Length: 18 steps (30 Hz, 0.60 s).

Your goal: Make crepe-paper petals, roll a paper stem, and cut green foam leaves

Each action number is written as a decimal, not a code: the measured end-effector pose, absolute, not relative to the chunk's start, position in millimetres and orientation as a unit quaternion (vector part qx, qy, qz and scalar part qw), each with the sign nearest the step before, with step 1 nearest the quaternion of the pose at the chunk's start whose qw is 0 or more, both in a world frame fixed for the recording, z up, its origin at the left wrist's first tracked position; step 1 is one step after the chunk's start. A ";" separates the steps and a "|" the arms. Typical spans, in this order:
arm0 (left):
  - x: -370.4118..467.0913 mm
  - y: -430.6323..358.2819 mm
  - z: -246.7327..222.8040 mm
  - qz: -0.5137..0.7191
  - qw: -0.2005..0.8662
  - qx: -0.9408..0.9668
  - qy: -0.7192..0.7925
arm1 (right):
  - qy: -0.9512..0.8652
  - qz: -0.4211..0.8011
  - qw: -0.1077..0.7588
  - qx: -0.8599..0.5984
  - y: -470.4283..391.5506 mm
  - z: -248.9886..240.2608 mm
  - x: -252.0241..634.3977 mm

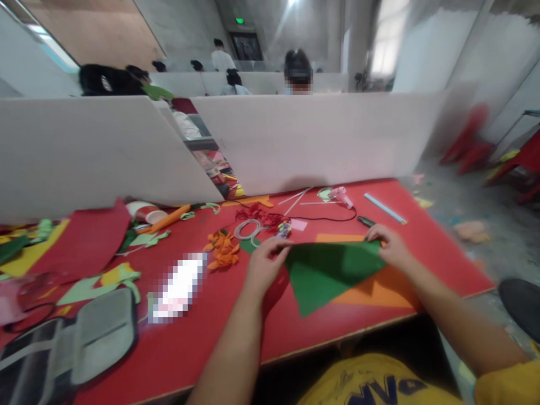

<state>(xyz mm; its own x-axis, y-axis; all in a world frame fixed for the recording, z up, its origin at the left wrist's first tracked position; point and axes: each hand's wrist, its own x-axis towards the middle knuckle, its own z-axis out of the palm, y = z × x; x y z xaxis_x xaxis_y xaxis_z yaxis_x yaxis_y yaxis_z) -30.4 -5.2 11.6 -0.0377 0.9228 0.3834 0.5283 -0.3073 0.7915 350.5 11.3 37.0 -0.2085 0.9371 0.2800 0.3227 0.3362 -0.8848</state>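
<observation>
A dark green sheet (333, 275), felt or paper by its look, is stretched between my two hands along its far edge. My left hand (268, 261) pinches its left corner. At the opposite corner, my right hand (388, 246) grips it between thumb and fingers. The sheet's near part tapers toward the table's front edge. Beneath it and to the right lies an orange sheet (386, 289), partly covered. Just beyond my right hand rests a dark-handled tool (365, 221), its kind unclear.
On the red table (236, 337) lie orange felt flowers (222, 250), a pale ring-shaped roll (247, 229), a pink glue gun (341, 197) with its cord and a light blue stick (385, 208). An open grey case (103, 337) sits front left. White partitions (320, 140) stand behind; people are beyond.
</observation>
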 end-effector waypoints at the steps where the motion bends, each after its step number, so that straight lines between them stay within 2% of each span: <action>1: -31.3 -9.1 15.2 0.497 0.187 0.666 0.525 | -0.712 0.308 0.456 -0.436 6.4 39.3 351.4; 4: -35.5 -24.9 26.1 0.555 0.113 0.672 0.477 | -0.770 0.227 0.456 -0.383 -12.0 39.8 360.8; 6: -38.5 -35.8 30.6 0.536 0.085 0.690 0.479 | -0.806 0.195 0.428 -0.359 -28.1 31.2 368.8; 12: -20.9 -53.0 28.5 0.388 0.101 0.781 0.478 | -0.897 0.122 0.305 -0.295 -80.1 -10.8 369.1; 18: 37.7 -55.4 21.5 0.145 0.142 0.889 0.410 | -0.916 0.141 0.324 -0.190 -74.1 -7.7 379.1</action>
